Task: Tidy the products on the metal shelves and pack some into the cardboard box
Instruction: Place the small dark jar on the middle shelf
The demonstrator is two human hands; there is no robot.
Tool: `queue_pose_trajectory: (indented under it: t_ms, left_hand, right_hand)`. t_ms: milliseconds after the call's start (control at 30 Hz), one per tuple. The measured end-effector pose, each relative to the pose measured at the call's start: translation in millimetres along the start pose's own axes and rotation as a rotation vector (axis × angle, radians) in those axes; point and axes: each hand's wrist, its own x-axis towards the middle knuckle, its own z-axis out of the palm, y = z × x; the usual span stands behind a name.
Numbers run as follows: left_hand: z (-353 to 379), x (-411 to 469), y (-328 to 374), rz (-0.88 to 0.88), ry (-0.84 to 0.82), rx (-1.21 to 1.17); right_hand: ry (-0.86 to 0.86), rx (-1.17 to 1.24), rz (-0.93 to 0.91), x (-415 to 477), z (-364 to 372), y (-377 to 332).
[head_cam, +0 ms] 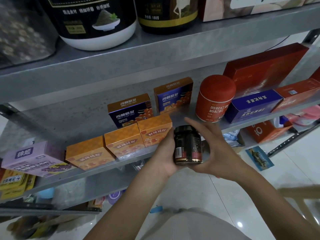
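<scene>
A dark jar [187,144] with a black lid and a red-and-gold label sits between both hands, just in front of the middle metal shelf [97,168]. My left hand [164,153] cups its left side and bottom. My right hand [213,149] wraps around its right side with the fingers spread behind it. On the shelf stand three orange boxes [121,144] in a row, two blue-and-orange boxes [129,110] behind them, and a red canister [214,99] to the right. No cardboard box shows clearly.
A purple box [34,158] lies at the shelf's left end. Blue [252,106] and red boxes [265,68] fill the right end. Large tubs [93,23] stand on the upper shelf [155,54]. Lower shelves hold yellow packets [15,182]. White tiled floor [259,181] lies at right.
</scene>
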Motion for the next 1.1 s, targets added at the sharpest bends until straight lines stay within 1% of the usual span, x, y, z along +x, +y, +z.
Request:
queue_pose_trajectory:
  t_ms: [67, 167, 233, 267, 333, 400, 500, 567, 600, 633, 667, 733, 800, 900, 933, 967, 1067, 1100]
  left_hand:
    - [-1, 0, -2, -0.022, -0.040, -0.033]
    - [-2, -3, -4, -0.112, -0.147, -0.159]
    - [-3, -3, -7, -0.131, -0.205, -0.164]
    - [-3, -3, -8, -0.132, -0.227, -0.155]
    - [-1, -3, -9, -0.133, -0.253, -0.123]
    - [2, -2, -7, -0.113, -0.217, -0.120]
    - [2, 0, -5, -0.032, -0.141, -0.038]
    - [1, 0, -8, -0.023, -0.113, -0.002]
    - [1, -2, -9, -0.024, -0.111, -0.016]
    - [1, -3, -10, -0.030, -0.117, -0.038]
    - [2, -5, -11, -0.045, -0.135, -0.070]
    - [4, -10, -12, -0.078, -0.186, -0.129]
    - [5, -15, -14, -0.113, -0.244, -0.177]
    - [4, -15, -16, -0.119, -0.278, -0.182]
    - [4, -14, -16, -0.112, -0.281, -0.162]
    - [3, -12, -16, -0.089, -0.268, -0.130]
    - [1, -9, -16, -0.001, -0.159, -0.020]
    - [0, -8, -17, 0.006, -0.125, 0.002]
  right_hand:
    - [-0.005, 0.096, 0.002, -2, 1, 0]
    - [-0.032, 0.339, 0.045, -6, -1, -4]
    - [-0.033, 0.452, 0.058, -8, -3, -9]
    - [-0.021, 0.433, 0.044, -8, -4, -12]
    - [0.023, 0.303, 0.010, -9, -8, -17]
    - [0.044, 0.160, 0.005, -8, -14, -20]
    - [0.010, -0.086, -0.013, -6, -18, -21]
    - [0.024, -0.231, -0.075, -7, -13, -20]
    - [0.044, -0.262, -0.112, -8, -10, -19]
    - [0.048, -0.246, -0.132, -10, -8, -20]
    - [0.029, -0.179, -0.131, -11, -8, -19]
    - [-0.039, 0.026, -0.096, -12, -11, -19]
    - [-0.093, 0.168, -0.048, -14, -15, -20]
    - [-0.102, 0.255, 0.006, -16, -19, -25]
    - [-0.102, 0.224, 0.000, -16, -20, -27]
    - [-0.100, 0.140, -0.013, -17, -22, -29]
    - [-0.028, -0.300, -0.102, -14, -21, -29]
    - [0.006, -0.399, -0.133, -14, -18, -26]
